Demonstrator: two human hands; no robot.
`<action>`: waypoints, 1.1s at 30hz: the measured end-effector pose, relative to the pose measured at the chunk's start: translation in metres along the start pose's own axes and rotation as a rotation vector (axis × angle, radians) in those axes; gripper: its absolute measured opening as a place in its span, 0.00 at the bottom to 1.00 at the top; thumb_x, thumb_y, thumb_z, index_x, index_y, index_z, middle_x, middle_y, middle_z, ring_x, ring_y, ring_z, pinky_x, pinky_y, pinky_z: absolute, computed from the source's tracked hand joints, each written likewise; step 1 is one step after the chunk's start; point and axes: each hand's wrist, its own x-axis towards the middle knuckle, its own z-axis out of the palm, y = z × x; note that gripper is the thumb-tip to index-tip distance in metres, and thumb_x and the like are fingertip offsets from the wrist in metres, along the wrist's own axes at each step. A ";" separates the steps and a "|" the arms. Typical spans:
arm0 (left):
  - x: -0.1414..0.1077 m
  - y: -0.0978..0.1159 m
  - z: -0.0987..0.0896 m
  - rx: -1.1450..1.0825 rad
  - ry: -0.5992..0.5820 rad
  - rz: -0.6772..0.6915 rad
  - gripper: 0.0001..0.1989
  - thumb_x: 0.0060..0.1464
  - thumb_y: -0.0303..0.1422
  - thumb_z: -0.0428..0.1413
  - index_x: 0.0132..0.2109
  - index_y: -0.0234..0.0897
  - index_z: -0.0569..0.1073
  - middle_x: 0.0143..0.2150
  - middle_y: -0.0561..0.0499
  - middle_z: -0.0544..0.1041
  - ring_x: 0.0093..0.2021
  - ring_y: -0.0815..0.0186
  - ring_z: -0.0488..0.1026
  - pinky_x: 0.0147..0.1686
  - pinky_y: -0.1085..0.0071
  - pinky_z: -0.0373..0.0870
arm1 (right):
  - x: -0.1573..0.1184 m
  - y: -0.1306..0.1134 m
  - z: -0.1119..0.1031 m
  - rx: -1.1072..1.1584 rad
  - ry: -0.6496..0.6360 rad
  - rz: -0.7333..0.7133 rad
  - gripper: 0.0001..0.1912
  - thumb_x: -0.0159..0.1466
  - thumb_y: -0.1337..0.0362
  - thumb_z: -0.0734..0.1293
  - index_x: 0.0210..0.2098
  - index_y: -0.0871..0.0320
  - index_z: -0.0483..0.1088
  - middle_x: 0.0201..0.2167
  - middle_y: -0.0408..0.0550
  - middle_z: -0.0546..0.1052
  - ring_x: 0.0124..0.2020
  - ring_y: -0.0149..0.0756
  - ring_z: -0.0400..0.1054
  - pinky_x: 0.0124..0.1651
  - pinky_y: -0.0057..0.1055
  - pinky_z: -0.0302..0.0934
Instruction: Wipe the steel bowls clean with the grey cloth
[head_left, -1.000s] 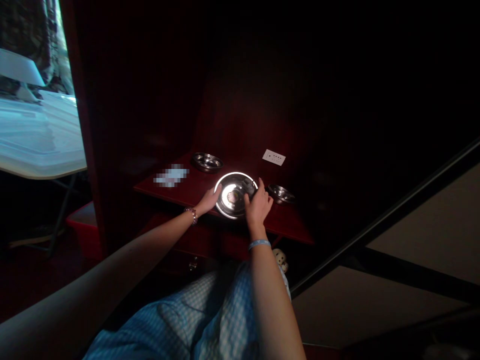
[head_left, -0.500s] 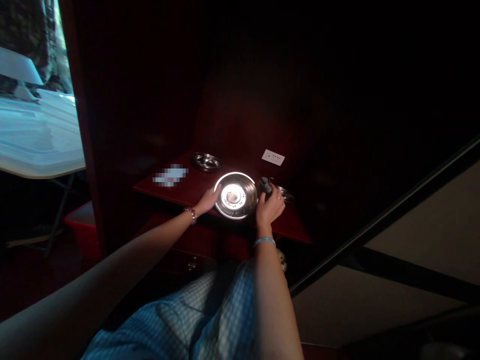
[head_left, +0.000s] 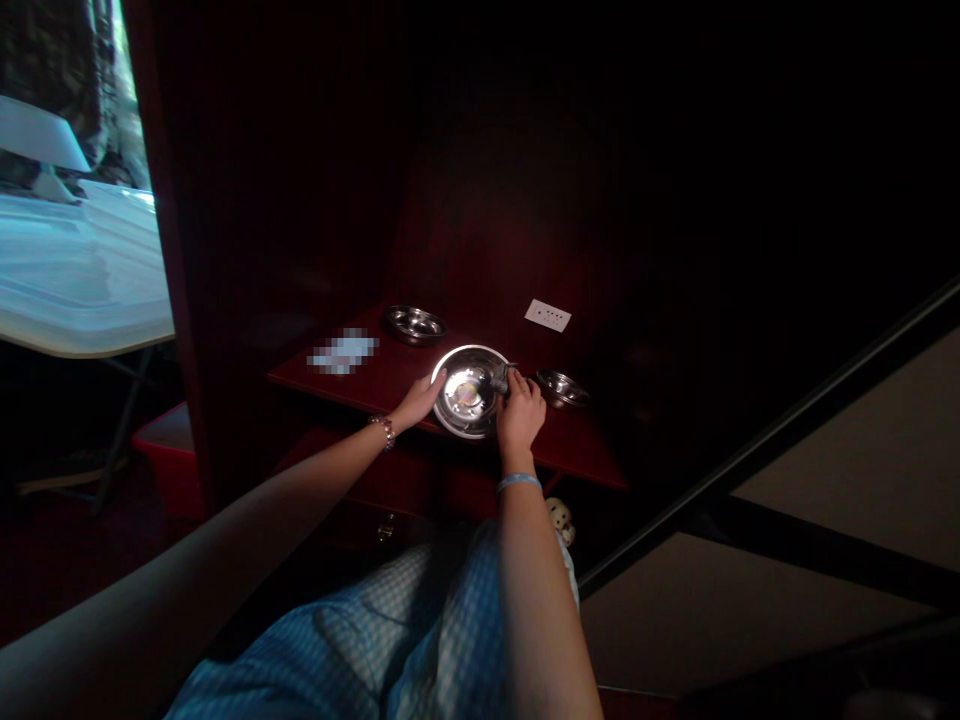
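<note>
A shiny steel bowl (head_left: 466, 420) with a bright reflection inside is tilted toward me over the desk's front edge. My left hand (head_left: 421, 402) is closed on its left rim, thumb over the edge. In my right hand (head_left: 521, 408) is a crumpled dark grey cloth (head_left: 501, 376), pressed at the bowl's right inner side. Just right of that hand stands a smaller steel bowl (head_left: 562, 388). Behind and to the left is another steel dish (head_left: 414, 325).
The dark red desk (head_left: 360, 388) carries a blurred-out pale item (head_left: 343, 352) at left. A white wall socket (head_left: 547, 315) is on the back panel. Below is a drawer handle (head_left: 385, 527). A white table (head_left: 82, 270) with a lamp (head_left: 41, 135) stands far left.
My right hand has moved left with the grey cloth, from beside the bowl onto its right inner side. The small bowl at right is now uncovered. My left hand keeps its hold.
</note>
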 end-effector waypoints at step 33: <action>0.000 0.000 0.001 0.021 -0.040 0.024 0.31 0.60 0.54 0.42 0.42 0.31 0.74 0.36 0.43 0.79 0.37 0.60 0.75 0.40 0.66 0.69 | 0.010 0.005 0.003 -0.211 -0.101 -0.416 0.21 0.70 0.68 0.56 0.58 0.51 0.69 0.61 0.52 0.68 0.62 0.45 0.55 0.65 0.46 0.43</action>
